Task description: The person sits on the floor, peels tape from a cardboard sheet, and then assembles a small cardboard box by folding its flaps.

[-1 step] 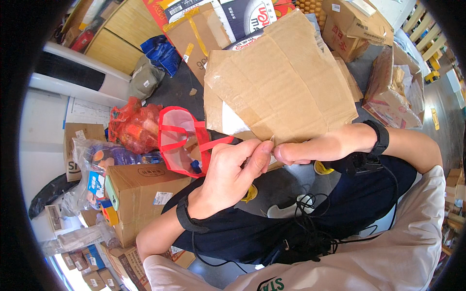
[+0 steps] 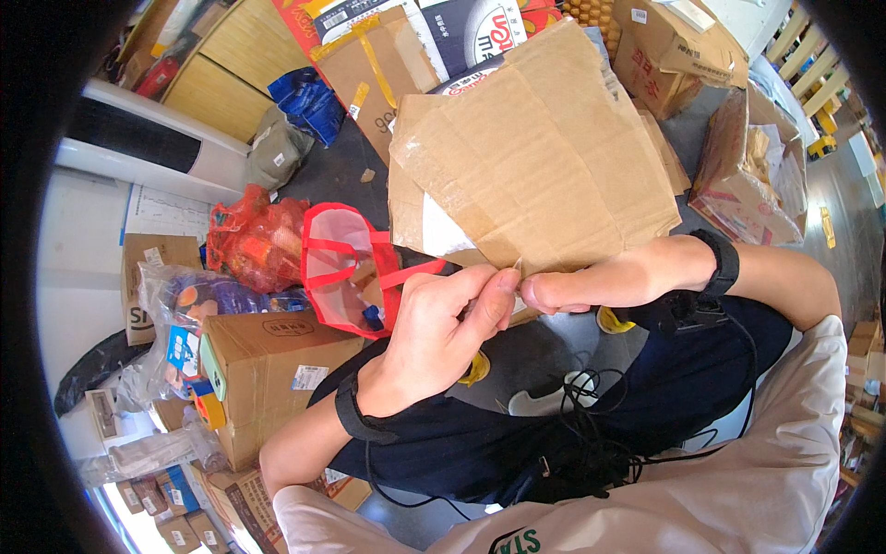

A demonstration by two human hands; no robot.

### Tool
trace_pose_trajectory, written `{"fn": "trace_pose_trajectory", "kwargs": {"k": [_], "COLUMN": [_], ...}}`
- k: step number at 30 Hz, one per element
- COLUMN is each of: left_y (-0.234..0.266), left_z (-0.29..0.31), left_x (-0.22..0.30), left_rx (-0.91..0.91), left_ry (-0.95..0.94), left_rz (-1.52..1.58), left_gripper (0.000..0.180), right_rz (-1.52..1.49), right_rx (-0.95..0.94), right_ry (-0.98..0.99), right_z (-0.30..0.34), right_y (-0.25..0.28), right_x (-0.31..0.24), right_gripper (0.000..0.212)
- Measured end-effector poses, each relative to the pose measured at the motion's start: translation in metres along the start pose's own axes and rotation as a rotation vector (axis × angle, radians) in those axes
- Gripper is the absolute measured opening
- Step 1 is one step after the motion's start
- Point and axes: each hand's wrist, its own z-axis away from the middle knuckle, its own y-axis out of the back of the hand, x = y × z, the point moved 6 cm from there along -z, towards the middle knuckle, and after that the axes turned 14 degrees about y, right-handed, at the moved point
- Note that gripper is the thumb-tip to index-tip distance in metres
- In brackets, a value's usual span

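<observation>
The largest thing by the hands is the cardboard sheet (image 2: pixel 544 138), which spreads out just beyond the grip and fans away from the thumbs, its near edge at the fingertips. It looks light for its breadth and fairly stiff, though the faint crease lines across it would probably let it fold; the ragged far-right edge looks ready to tear further. A glossy strip like clear tape near its left corner may be slicker than the bare board. The near edge seems a fair hold for small work, while the two sides, held wide apart, would likely steady it better.

Left of the grip and nearer the body stands a brown carton (image 2: pixel 277 337); farther left and slightly beyond the hands, a red-trimmed bag (image 2: pixel 341 268) gapes open.

The right hand (image 2: pixel 600 277) lies along the near edge, thumb flat on top, fingers mostly hidden beneath, closed on the board. The left hand (image 2: pixel 452 319) is curled tight, thumb against forefinger, seeming to pinch the same edge. A white patch (image 2: pixel 445 229) shows just beyond the left hand. Smallest, a pointed sliver (image 2: pixel 518 265) sits between the thumb tips, too small to identify.
</observation>
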Motion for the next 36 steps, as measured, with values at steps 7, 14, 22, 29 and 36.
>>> {"fn": "trace_pose_trajectory", "kwargs": {"k": [7, 14, 22, 29, 36], "left_y": [0.005, 0.0, 0.002, 0.008, 0.012], "left_z": [0.002, 0.016, 0.019, 0.024, 0.029], "left_x": [0.004, 0.005, -0.001, -0.004, -0.014], "left_rx": [-0.125, -0.323, -0.37, -0.407, -0.352], "left_ry": [-0.012, 0.201, 0.269, 0.151, 0.026], "left_rz": [0.016, 0.152, 0.238, 0.062, 0.017], "left_gripper": [0.027, 0.03, 0.028, 0.029, 0.025], "right_rz": [0.018, -0.032, -0.051, -0.121, -0.214], "right_rx": [-0.019, -0.209, -0.239, -0.142, -0.24], "right_ry": [-0.009, 0.021, -0.052, -0.151, -0.189], "right_z": [0.001, 0.008, 0.013, 0.026, 0.037], "right_y": [-0.001, -0.013, -0.006, -0.006, -0.002], "right_x": [-0.004, -0.009, 0.006, 0.012, 0.025], "right_gripper": [0.047, 0.048, 0.041, 0.034, 0.037]}}
